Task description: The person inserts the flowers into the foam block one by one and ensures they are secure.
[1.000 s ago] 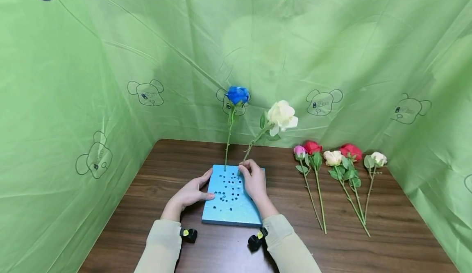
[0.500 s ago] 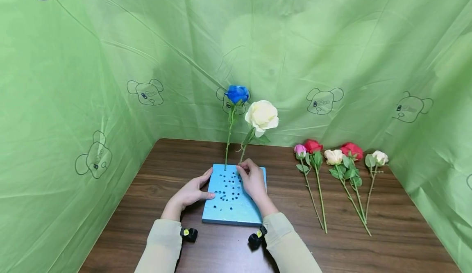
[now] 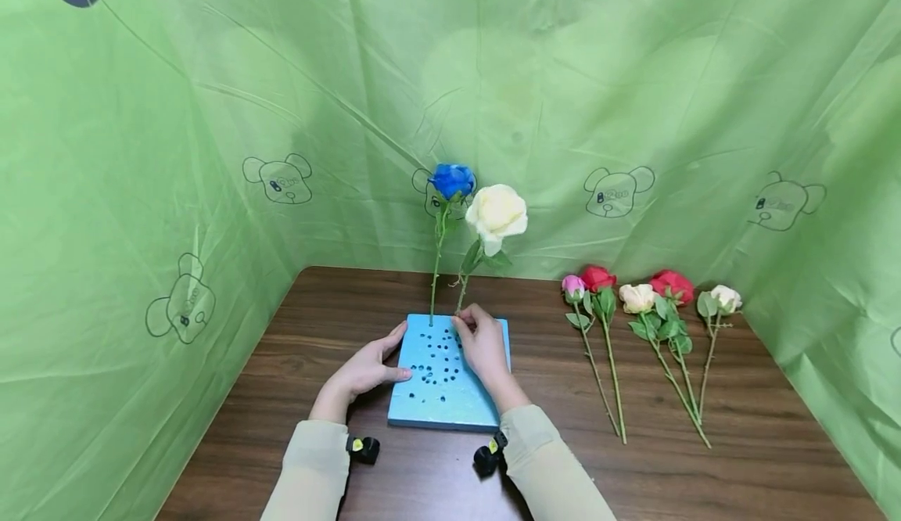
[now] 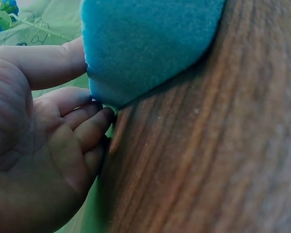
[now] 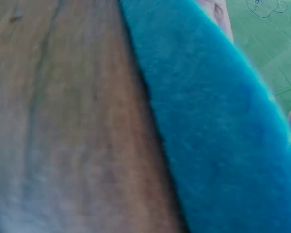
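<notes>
A blue foam board (image 3: 450, 411) full of small holes lies on the table. My left hand (image 3: 362, 368) grips its left edge, thumb on top; in the left wrist view the fingers (image 4: 89, 128) bend against the side of the board (image 4: 150, 43). With fingertips close over the board's back part, my right hand (image 3: 486, 349) pinches the lower stem of a white rose (image 3: 497, 212). That rose leans slightly right, its stem end hidden by the fingers. Just left of it a blue rose (image 3: 453, 181) stands upright in a back hole.
On the right of the brown wooden table (image 3: 563, 458) lie several loose roses: a pink one (image 3: 573, 289), a cream one (image 3: 637, 299), a small white one (image 3: 725, 300) and red ones (image 3: 672, 288). A green curtain (image 3: 380, 98) encloses the back and sides.
The white rose has swung left and become more upright, its bloom now close to the blue rose. My right hand stays at its stem, and the left hand keeps its place on the board.
</notes>
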### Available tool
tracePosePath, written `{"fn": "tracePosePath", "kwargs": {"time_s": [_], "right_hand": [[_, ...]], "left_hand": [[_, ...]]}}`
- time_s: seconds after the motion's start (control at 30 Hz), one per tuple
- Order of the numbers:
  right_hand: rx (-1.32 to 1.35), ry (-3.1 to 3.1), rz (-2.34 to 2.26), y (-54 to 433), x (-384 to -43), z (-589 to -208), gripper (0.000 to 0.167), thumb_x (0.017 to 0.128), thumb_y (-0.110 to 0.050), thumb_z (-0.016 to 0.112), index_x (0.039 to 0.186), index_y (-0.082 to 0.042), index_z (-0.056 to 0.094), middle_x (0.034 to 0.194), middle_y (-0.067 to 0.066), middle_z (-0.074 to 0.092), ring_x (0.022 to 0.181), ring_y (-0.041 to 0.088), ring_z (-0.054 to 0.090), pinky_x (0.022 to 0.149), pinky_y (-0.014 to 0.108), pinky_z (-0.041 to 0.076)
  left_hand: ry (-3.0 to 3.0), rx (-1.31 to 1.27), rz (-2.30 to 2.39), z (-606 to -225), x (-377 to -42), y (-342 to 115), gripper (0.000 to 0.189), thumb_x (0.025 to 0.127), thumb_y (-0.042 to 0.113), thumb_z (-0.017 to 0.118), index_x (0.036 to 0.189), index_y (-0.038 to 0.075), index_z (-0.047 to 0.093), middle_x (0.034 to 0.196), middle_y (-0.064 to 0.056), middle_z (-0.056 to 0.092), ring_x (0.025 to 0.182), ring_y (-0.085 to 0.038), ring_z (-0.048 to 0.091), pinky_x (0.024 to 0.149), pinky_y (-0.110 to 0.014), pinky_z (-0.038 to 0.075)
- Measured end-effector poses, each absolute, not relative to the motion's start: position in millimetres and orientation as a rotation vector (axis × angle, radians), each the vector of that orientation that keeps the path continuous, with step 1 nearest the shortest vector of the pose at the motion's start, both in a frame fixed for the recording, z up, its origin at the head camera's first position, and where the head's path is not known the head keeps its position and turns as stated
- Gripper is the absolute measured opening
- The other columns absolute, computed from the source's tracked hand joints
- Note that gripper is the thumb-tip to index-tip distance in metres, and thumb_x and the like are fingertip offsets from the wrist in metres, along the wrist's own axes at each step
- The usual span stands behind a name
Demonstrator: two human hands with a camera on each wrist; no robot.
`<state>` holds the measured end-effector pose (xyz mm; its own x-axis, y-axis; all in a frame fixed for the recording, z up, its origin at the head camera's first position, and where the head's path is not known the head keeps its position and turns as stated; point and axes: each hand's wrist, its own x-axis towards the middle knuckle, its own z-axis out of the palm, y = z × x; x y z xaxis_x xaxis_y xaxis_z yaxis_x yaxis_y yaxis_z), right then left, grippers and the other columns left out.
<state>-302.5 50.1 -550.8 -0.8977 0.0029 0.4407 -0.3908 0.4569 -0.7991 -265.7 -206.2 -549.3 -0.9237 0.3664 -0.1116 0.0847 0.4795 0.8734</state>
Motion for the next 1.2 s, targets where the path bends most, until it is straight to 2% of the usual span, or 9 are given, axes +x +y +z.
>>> {"fn": "tracePosePath", "kwargs": {"time_s": [0.2,0.43,1.0,1.2], "right_hand": [[0.241,-2.371,1.446,51.0,-302.9,-553.9,0.007,0.101,-0.018,0.078,0.101,-0.011,0.077,0.098,0.002,0.078,0.086,0.016,0.069,0.075,0.034,0.058],[0.195,-2.403,1.423,53.4,-302.7,-555.8,0.015,0.102,-0.022,0.078,0.114,-0.016,0.083,0.107,0.000,0.079,0.098,0.017,0.072,0.085,0.041,0.059],[0.258,-2.308,1.530,54.8,-303.3,-552.9,0.024,0.100,-0.007,0.078,0.122,-0.013,0.078,0.095,-0.003,0.078,0.090,0.018,0.072,0.079,0.032,0.061],[0.281,-2.271,1.518,56.1,-304.2,-554.4,0.020,0.102,-0.011,0.076,0.120,-0.016,0.079,0.098,-0.004,0.079,0.089,0.016,0.072,0.077,0.032,0.058]], "left_hand": [[2.437,0.391,1.450,-549.6,-265.4,-206.2,0.102,0.092,0.022,0.087,0.172,0.015,0.024,0.178,-0.004,0.018,0.163,-0.028,0.011,0.129,-0.057,0.015],[2.445,0.392,1.437,-550.8,-266.6,-206.4,0.103,0.092,0.025,0.087,0.172,0.015,0.024,0.178,-0.005,0.018,0.163,-0.028,0.012,0.129,-0.057,0.015],[2.439,0.407,1.444,-549.5,-265.6,-206.3,0.103,0.092,0.024,0.087,0.172,0.015,0.023,0.178,-0.006,0.018,0.164,-0.029,0.011,0.129,-0.057,0.015],[2.439,0.409,1.449,-548.1,-265.4,-205.6,0.103,0.092,0.023,0.087,0.172,0.013,0.023,0.178,-0.006,0.018,0.163,-0.028,0.011,0.129,-0.057,0.015]]}}
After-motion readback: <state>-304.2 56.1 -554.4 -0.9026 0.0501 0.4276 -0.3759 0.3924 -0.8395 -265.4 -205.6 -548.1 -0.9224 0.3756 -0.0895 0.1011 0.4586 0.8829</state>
